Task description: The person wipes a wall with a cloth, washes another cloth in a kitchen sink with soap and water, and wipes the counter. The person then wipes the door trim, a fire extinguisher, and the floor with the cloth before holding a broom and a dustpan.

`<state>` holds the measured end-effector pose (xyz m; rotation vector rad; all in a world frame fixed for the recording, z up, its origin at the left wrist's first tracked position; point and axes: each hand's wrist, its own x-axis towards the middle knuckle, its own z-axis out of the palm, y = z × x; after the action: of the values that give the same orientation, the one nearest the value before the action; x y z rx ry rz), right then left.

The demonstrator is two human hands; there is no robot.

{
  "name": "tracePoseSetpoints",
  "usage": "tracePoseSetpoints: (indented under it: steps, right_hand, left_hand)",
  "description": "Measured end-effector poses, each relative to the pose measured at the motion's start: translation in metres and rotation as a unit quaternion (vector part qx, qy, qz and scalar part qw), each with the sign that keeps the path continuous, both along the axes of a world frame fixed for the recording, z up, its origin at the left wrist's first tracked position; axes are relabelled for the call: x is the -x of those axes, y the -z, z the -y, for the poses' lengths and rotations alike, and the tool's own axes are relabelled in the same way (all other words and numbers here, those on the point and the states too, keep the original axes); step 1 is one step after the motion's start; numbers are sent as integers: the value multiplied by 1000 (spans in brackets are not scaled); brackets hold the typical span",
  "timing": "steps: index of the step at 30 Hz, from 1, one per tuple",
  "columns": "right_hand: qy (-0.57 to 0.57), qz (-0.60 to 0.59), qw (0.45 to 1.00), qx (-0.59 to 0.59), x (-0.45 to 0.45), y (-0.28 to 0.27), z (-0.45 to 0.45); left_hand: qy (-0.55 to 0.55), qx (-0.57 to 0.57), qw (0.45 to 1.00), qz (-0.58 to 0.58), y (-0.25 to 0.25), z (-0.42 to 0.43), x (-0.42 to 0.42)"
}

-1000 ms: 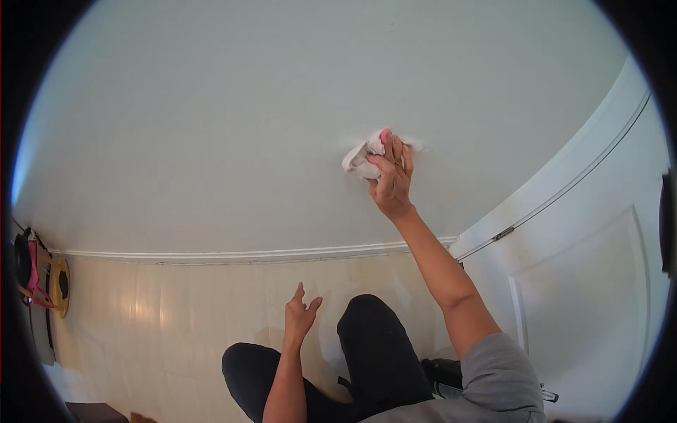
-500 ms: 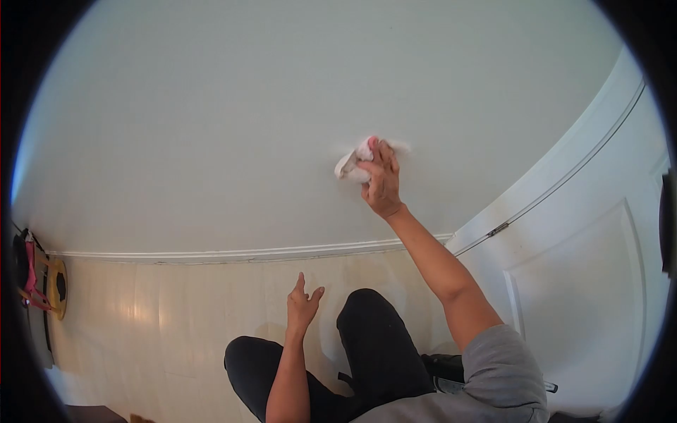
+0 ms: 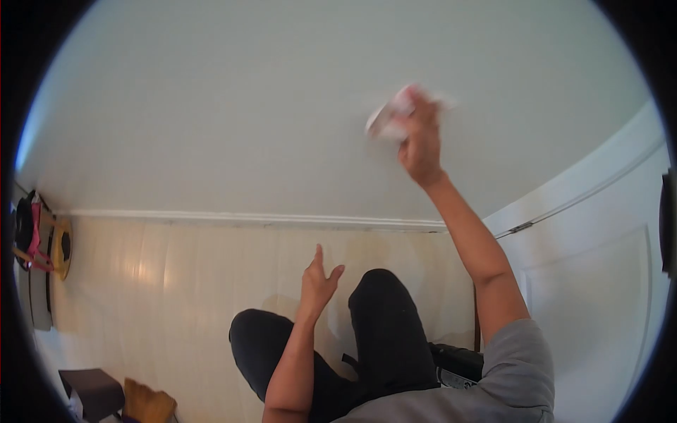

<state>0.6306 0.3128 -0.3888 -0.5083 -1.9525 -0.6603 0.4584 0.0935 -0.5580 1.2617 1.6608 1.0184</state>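
A bunched white and pink cloth (image 3: 391,116) is pressed to the pale wall (image 3: 233,120) under my right hand (image 3: 423,141). My right fingers are closed over the cloth, and both are blurred by motion. Lower down, my left hand (image 3: 319,283) hangs in the air above the floor, near my knees. Its index finger and thumb are stretched apart and nothing is in it. The other fingers of that hand are partly hidden.
A white baseboard (image 3: 247,217) runs along the wall's foot, above the light wood floor (image 3: 169,282). To the right stands a white panelled door (image 3: 592,296). A broom head (image 3: 148,403) and a dark dustpan-like object (image 3: 92,391) lie lower left. A yellow-rimmed item (image 3: 63,247) stands at the far left.
My right hand has moved the cloth up and to the right along the wall. The view has shifted, bringing the broom head further into sight. My left hand keeps its pose.
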Motion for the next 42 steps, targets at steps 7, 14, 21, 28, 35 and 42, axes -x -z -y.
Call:
tracePoseSetpoints:
  steps: [7, 14, 21, 28, 35, 42]
  right_hand:
    - [76, 188, 979, -16, 55, 114, 4]
    - [-84, 318, 942, 64, 109, 209, 5]
    - [-137, 335, 920, 152, 249, 293, 19]
    - [-176, 179, 834, 491, 220, 356, 48]
    - [-139, 135, 711, 676, 30, 311, 40]
    - [-44, 219, 810, 543, 16, 318, 60]
  left_hand:
    - [60, -76, 990, -97, -7, 10, -11]
    - [112, -44, 977, -174, -37, 39, -21]
    - [255, 37, 914, -313, -25, 79, -35]
    - [291, 87, 887, -348, -40, 88, -24]
    - [166, 45, 935, -312, -73, 74, 32]
    - [76, 20, 949, -307, -66, 74, 48]
